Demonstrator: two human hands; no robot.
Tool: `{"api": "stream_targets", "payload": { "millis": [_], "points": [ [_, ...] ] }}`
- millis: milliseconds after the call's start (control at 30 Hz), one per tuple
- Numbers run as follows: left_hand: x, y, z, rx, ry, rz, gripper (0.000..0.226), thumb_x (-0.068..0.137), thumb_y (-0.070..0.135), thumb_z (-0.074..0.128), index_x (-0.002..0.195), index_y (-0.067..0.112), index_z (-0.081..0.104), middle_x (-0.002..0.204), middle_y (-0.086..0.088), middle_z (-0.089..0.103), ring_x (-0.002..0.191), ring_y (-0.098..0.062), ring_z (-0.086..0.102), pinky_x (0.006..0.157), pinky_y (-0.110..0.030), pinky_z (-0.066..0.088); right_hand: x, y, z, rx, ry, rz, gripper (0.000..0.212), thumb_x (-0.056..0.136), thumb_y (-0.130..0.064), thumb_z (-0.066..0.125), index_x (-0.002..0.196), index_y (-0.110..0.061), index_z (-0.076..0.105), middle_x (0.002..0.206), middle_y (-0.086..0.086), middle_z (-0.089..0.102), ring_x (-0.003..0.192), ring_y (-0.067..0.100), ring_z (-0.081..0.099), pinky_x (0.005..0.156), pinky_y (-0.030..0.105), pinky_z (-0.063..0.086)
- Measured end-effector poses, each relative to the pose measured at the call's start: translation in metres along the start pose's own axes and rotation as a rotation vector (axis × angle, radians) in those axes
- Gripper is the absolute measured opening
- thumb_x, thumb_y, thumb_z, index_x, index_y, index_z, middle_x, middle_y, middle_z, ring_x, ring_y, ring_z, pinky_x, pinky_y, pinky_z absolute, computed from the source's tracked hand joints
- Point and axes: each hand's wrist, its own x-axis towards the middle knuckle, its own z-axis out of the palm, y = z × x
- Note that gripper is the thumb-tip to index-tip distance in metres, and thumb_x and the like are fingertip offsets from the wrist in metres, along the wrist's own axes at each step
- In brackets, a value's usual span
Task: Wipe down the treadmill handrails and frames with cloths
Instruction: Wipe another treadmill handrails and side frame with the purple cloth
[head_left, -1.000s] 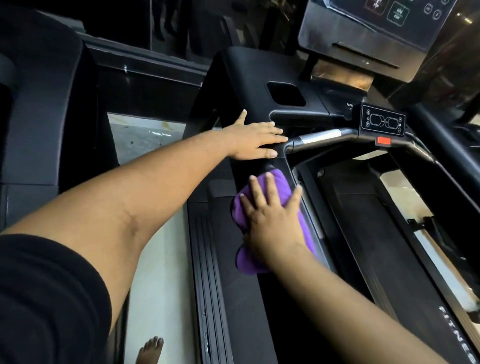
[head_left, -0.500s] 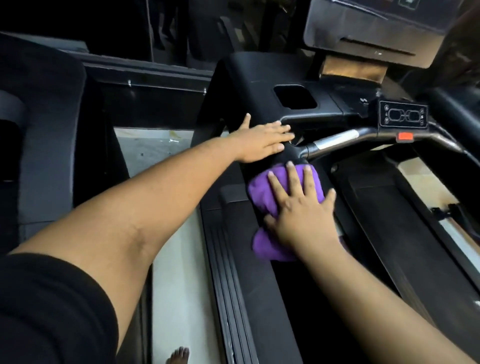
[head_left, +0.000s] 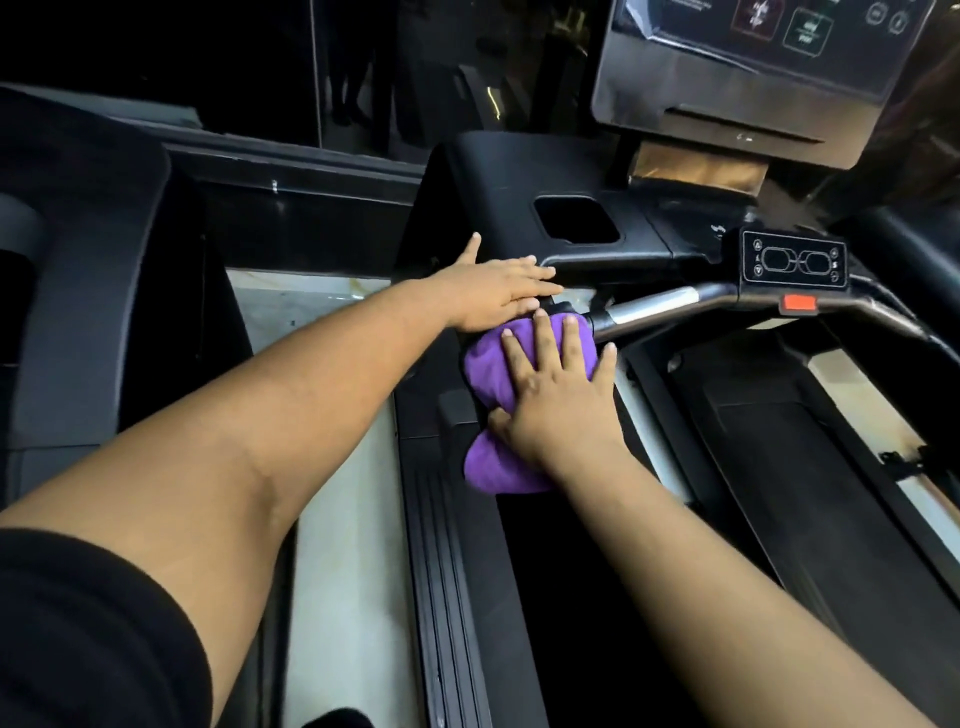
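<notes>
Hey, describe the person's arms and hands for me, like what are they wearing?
Both forearms are bare, and no gloves, rings, watch or bracelets show on the left hand or the right hand. A black short sleeve covers the left upper arm. The right sleeve is out of view.

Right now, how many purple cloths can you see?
1. The purple fabric cloth lies on the black treadmill side frame, pressed flat under the right hand, just below the left hand. Others may be out of view.
</notes>
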Motion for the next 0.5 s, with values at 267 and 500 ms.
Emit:
{"api": "stream_targets", "payload": {
  "millis": [267, 500],
  "points": [
    [0.02, -0.023, 0.003, -0.132, 0.062, 0.017, 0.048, 0.11, 0.045, 0.03, 0.158, 0.04, 0.034, 0.169, 0.016, 0.019, 0.157, -0.007, 0.008, 0.117, -0.074, -0.008, -0.002, 0.026, 0.015, 0.144, 0.032, 0.076, 0.095, 0.082, -0.075, 0.029, 0.162, -0.038, -0.007, 0.172, 0.005, -0.012, 0.158, 0.032, -0.012, 0.116, 0.073, -0.006],
    [0.05, -0.059, -0.014, -0.105, 0.002, 0.073, 0.05, 0.109, 0.05, 0.031, 0.158, 0.04, 0.032, 0.169, 0.016, 0.021, 0.157, -0.007, 0.01, 0.117, -0.073, -0.01, 0.039, 0.01, 0.0, 0.066, 0.026, 0.083, 0.091, 0.09, -0.066, 0.036, 0.164, -0.028, -0.001, 0.172, 0.016, -0.003, 0.158, 0.038, -0.001, 0.122, 0.063, 0.014]
  ]
}}
